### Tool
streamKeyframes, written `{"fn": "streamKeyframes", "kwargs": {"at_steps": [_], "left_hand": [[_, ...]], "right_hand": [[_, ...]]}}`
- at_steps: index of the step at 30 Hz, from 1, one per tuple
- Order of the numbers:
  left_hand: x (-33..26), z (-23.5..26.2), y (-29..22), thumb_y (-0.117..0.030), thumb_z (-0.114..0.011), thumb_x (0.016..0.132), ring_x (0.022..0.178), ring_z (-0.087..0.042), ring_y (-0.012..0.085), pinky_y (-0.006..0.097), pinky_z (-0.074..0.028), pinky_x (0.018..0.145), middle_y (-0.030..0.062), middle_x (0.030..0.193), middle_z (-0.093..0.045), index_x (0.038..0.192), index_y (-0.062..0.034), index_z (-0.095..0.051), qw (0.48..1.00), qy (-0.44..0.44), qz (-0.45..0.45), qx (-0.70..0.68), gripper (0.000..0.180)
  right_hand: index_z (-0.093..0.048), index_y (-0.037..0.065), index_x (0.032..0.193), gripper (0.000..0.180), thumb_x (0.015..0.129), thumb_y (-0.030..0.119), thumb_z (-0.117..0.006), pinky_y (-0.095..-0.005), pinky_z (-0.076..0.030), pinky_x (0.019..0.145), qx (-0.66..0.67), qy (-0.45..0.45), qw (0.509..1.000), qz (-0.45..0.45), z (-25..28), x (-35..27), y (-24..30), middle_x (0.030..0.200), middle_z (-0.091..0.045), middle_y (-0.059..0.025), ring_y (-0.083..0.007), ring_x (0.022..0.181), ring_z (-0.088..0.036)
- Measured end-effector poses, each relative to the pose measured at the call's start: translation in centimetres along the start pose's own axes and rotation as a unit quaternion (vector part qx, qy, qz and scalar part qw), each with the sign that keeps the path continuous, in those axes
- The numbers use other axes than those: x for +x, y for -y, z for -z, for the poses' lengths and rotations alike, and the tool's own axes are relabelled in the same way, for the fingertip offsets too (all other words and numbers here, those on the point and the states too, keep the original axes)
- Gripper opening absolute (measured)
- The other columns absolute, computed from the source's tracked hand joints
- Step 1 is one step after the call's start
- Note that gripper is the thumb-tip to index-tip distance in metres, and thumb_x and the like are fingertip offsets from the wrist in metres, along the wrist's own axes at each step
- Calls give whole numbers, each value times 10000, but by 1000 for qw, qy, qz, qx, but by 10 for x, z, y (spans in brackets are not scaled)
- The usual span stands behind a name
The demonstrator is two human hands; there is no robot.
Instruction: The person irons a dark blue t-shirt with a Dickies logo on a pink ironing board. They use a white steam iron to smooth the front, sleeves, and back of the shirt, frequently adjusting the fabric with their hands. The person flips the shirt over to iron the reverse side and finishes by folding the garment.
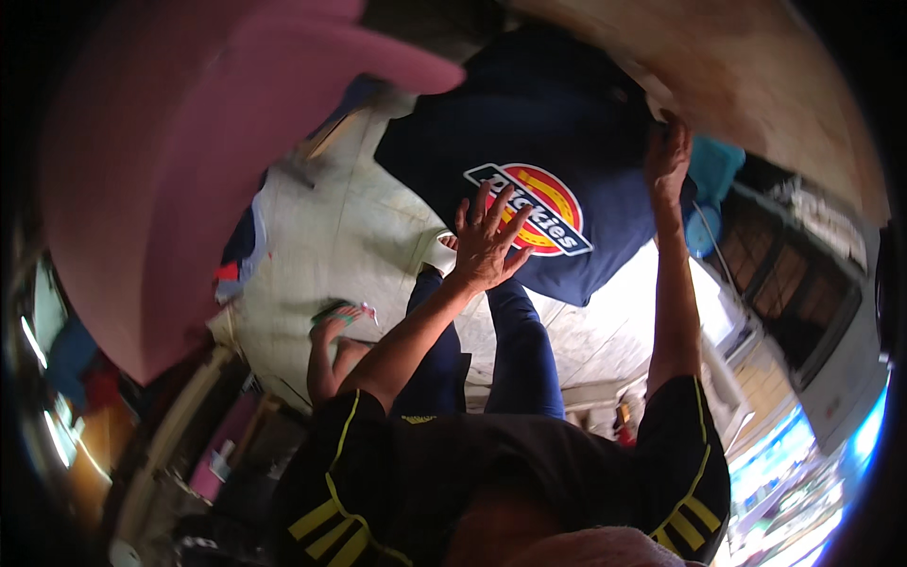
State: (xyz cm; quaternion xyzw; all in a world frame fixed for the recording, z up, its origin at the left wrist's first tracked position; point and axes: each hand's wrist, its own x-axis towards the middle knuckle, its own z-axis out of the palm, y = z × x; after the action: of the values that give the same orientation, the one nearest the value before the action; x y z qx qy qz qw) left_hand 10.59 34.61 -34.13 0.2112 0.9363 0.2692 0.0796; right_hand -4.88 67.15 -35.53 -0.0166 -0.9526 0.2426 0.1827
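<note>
A dark navy cloth (586, 123), perhaps a garment, spreads in front of me with a red, yellow and white printed badge (551, 215) on it. Over the badge's left part lies my left hand (487, 248), open, its fingers spread; whether it presses on the cloth I cannot tell. Up at the cloth's right edge, my right hand (669, 163) has its fingers bent round the border and grips it. The fingertips there are partly in shadow.
A large pink surface (189, 170) fills the left side, and a tan one (756, 76) curves across the upper right. Below is a pale tiled floor (312, 236). Someone's sandalled foot (335, 317) shows at lower left. Teal plastic (718, 165) and a dark-paned appliance (784, 274) stand right.
</note>
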Motion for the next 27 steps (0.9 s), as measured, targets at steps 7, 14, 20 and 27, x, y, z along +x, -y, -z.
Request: {"fn": "streamKeyframes", "kwargs": {"at_steps": [7,14,20,27], "left_hand": [[-5,2,13,-566,-661,853,1519,-99,416,762,-137,1089,113,1660,-145,1531,-284,-375,999,-16,39,18,788],[-55,23,13,-426,-736,846,1439,-291,411,633,-382,1008,135,1560,-314,1442,-218,-459,992,-26,106,-58,689],[-153,47,123,-273,-730,874,1207,-550,335,434,-458,993,153,1261,-594,1264,-101,-609,868,-296,370,-147,444],[-293,148,303,-236,-643,963,981,-678,278,371,-526,868,175,1018,-704,1113,-19,-698,564,-520,606,-210,270]], "right_hand": [[-559,197,1364,478,939,409,-605,-489,-351,1093,-107,241,935,239,-90,38,157,1416,-527,-87,-293,1341,-461],[-558,116,1360,532,934,430,-618,-505,-379,1069,-153,266,919,247,-105,95,94,1346,-560,-231,-428,1272,-495],[-503,-19,1356,473,970,230,-614,-396,-478,1017,62,600,791,107,12,82,211,1256,-636,-194,-296,1159,-628],[-597,2,1264,403,896,130,-703,-373,-525,956,409,683,581,170,115,110,514,1212,-667,-160,-268,1062,-681]]}}
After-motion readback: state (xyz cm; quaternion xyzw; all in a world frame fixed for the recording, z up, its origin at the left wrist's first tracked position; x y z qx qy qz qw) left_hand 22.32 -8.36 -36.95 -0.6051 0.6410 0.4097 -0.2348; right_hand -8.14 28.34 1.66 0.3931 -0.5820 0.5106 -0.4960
